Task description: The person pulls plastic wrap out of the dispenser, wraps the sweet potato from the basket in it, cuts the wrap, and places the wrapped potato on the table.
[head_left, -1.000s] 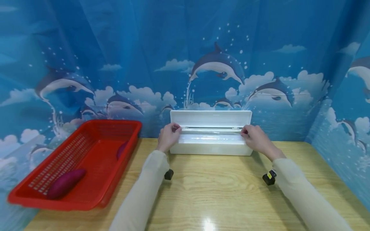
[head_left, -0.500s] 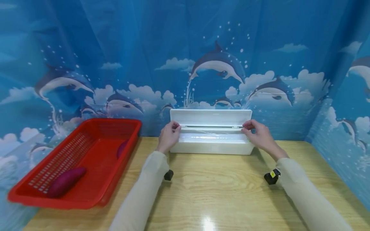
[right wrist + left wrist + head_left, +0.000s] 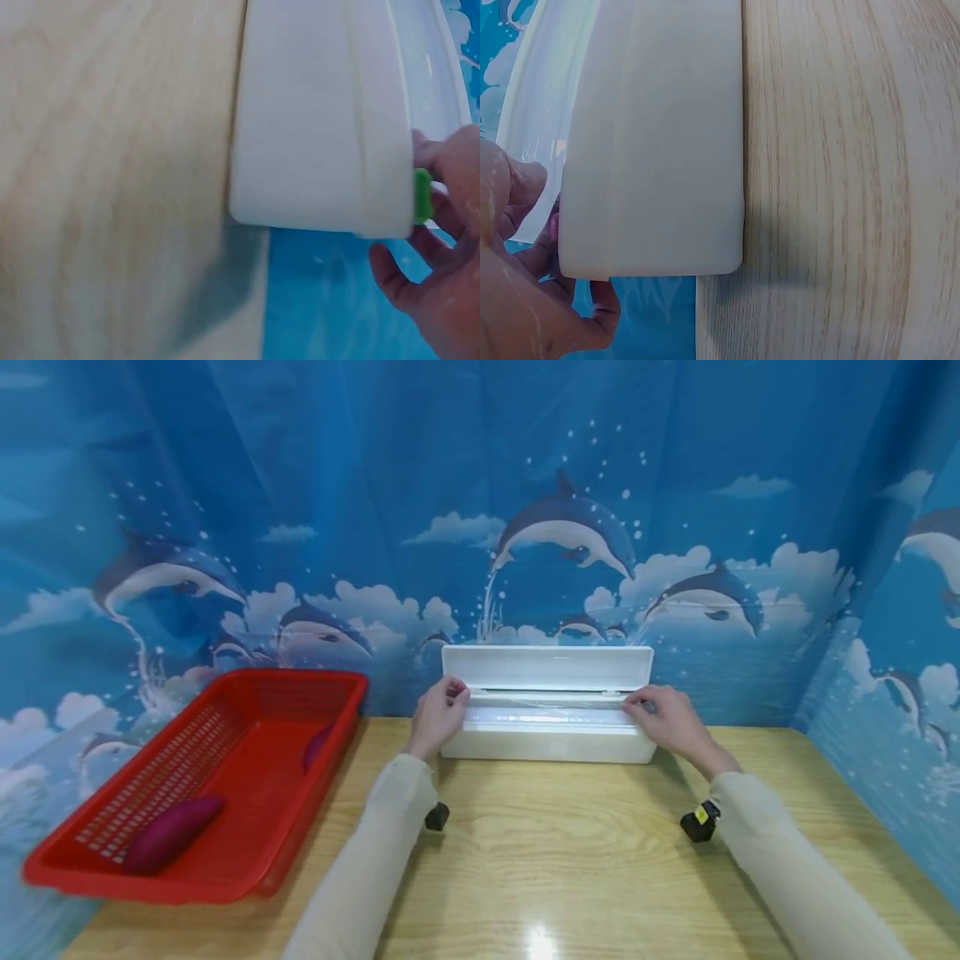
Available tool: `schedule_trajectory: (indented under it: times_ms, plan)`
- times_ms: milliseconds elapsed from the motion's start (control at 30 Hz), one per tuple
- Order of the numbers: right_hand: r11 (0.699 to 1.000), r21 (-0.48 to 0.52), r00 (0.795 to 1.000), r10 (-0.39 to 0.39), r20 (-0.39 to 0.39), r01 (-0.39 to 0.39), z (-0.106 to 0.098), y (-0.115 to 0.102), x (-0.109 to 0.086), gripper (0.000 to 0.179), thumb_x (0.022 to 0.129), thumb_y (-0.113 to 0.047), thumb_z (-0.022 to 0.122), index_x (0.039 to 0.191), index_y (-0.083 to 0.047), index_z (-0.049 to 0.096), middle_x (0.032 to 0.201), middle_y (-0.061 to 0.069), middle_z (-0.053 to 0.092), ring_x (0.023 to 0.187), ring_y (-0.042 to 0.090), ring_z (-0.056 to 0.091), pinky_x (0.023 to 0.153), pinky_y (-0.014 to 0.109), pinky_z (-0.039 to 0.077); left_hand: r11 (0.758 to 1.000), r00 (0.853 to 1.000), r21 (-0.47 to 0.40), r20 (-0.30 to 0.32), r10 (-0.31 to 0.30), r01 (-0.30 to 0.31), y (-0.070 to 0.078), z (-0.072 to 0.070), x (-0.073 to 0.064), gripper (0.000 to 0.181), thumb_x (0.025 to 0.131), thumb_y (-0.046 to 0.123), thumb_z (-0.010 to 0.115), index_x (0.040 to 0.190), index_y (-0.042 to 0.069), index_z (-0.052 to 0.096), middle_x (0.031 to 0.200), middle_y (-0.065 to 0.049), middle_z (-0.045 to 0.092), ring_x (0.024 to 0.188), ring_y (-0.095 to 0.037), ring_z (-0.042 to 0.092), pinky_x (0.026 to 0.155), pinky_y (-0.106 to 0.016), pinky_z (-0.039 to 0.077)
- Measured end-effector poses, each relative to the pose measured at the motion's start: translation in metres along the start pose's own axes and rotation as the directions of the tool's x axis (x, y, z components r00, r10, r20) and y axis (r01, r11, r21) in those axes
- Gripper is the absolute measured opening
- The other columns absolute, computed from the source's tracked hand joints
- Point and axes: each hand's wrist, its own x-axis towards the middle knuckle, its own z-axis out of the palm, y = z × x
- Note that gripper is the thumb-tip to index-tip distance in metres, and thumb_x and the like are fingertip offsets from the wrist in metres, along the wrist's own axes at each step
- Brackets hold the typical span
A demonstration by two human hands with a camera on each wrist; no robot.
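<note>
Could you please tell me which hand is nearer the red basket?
Left. The left hand is at the end of the box nearer the basket; the right hand is at the other end, farther away.

Wht box, lid up, on tbl

Red basket with perhaps two tubers

Ahead of me hung a creased blue curtain printed with leaping dolphins and white clouds, turning a corner on my right. Below stretched a pale wood-grain table, a bright white glare on its near part.
</note>
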Motion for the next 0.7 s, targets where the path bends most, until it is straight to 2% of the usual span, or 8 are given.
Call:
schedule_trajectory:
  times_ms: [67,167,233,300,433,533,633,700]
  plan:
    - [0.997,0.043,0.998,0.058,-0.038,-0.056,0.003,0.0,0.0,0.026,0.105,-0.022,0.058,0.112,-0.002,0.074,0.108,0.021,0.073,0.084,0.031,0.058,0.073,0.04,0.043,1.0,1.0,-0.004,-0.006,0.006,-0.006,0.001,0.0,-0.001,0.02,0.107,0.029,0.053,0.117,0.014,0.062,0.123,-0.01,0.065,0.115,-0.028,0.061,0.101,-0.046,0.051]
    - [0.984,0.126,0.988,0.134,-0.08,-0.124,0.006,-0.001,0.001,0.03,0.107,-0.027,0.055,0.114,-0.004,0.072,0.108,0.018,0.074,0.088,0.028,0.061,0.075,0.034,0.043,1.0,0.999,-0.002,-0.024,0.024,-0.024,0.002,0.0,-0.002,0.02,0.107,0.029,0.053,0.117,0.014,0.061,0.124,-0.01,0.061,0.117,-0.028,0.06,0.103,-0.048,0.049]
    - [0.973,0.182,0.982,0.161,-0.097,-0.141,0.007,-0.003,0.002,0.031,0.107,-0.029,0.054,0.115,-0.005,0.071,0.111,0.017,0.076,0.099,0.029,0.065,0.079,0.032,0.045,0.999,0.998,0.0,-0.044,0.041,-0.041,0.001,0.0,-0.001,0.019,0.107,0.029,0.052,0.117,0.015,0.061,0.125,-0.01,0.059,0.119,-0.028,0.058,0.104,-0.048,0.047]
    - [0.961,0.233,0.978,0.179,-0.11,-0.15,0.007,-0.006,0.003,0.03,0.108,-0.029,0.053,0.115,-0.005,0.069,0.111,0.016,0.076,0.104,0.029,0.067,0.076,0.028,0.046,0.999,0.997,-0.013,-0.061,0.052,-0.053,0.001,0.0,0.0,0.019,0.107,0.029,0.052,0.117,0.016,0.06,0.124,-0.009,0.057,0.119,-0.027,0.057,0.104,-0.048,0.046]
    - [0.924,0.337,0.966,0.23,-0.116,-0.179,0.003,-0.011,0.004,0.03,0.108,-0.031,0.052,0.118,-0.006,0.064,0.112,0.014,0.077,0.094,0.017,0.067,0.067,0.031,0.044,0.994,0.994,-0.076,-0.083,0.069,-0.076,0.002,-0.001,0.002,0.018,0.108,0.03,0.052,0.116,0.017,0.059,0.124,-0.007,0.055,0.118,-0.026,0.055,0.105,-0.048,0.047]
    - [0.891,0.404,0.956,0.272,-0.114,-0.205,-0.001,-0.014,0.004,0.029,0.109,-0.032,0.05,0.12,-0.007,0.059,0.112,0.011,0.077,0.09,0.002,0.066,0.086,0.038,0.051,0.985,0.99,-0.125,-0.091,0.105,-0.116,0.003,-0.003,0.004,0.018,0.108,0.028,0.051,0.116,0.014,0.059,0.126,-0.009,0.055,0.12,-0.028,0.055,0.107,-0.048,0.047]
    - [0.864,0.463,0.951,0.284,-0.124,-0.198,-0.004,-0.016,0.007,0.026,0.109,-0.03,0.049,0.121,-0.008,0.056,0.11,0.007,0.078,0.092,-0.003,0.068,0.108,0.047,0.048,0.975,0.985,-0.161,-0.1,0.14,-0.155,0.006,-0.006,0.004,0.019,0.108,0.025,0.051,0.117,0.011,0.059,0.127,-0.012,0.056,0.123,-0.03,0.056,0.109,-0.049,0.047]
    - [0.85,0.497,0.95,0.278,-0.139,-0.176,-0.005,-0.017,0.008,0.025,0.109,-0.027,0.049,0.123,-0.006,0.054,0.107,0.004,0.078,0.092,-0.001,0.071,0.109,0.043,0.05,0.97,0.984,-0.183,-0.102,0.146,-0.163,0.008,-0.008,0.004,0.019,0.108,0.025,0.051,0.118,0.011,0.059,0.128,-0.012,0.057,0.123,-0.03,0.056,0.109,-0.049,0.046]
